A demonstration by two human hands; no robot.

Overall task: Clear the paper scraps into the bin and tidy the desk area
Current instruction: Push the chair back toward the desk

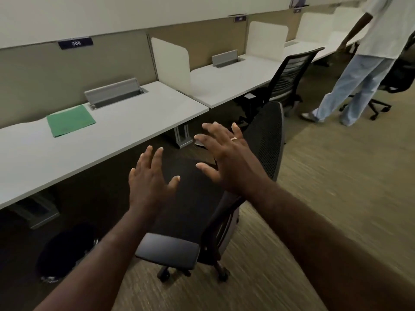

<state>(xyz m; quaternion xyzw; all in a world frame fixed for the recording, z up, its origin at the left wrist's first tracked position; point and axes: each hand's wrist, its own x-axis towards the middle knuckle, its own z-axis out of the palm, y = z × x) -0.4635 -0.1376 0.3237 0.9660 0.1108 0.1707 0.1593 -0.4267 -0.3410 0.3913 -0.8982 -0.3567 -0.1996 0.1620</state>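
A green folder (70,120) lies flat on the white desk (125,131), near the grey cable flap (113,92). Under the desk at the lower left stands a dark round bin (65,250). A black mesh office chair (265,140) faces the desk, its seat below my hands. My left hand (149,179) is raised over the seat with fingers spread and nothing in it. My right hand (224,156), wearing a ring, is open too, in front of the chair's backrest. No paper scraps show on the desk.
White dividers (170,59) separate the desk places along a beige partition labelled 306. A second black chair (289,75) stands at the neighbouring desk. At the far right another person (363,55) stands beside a third chair. Carpet floor spreads to the right.
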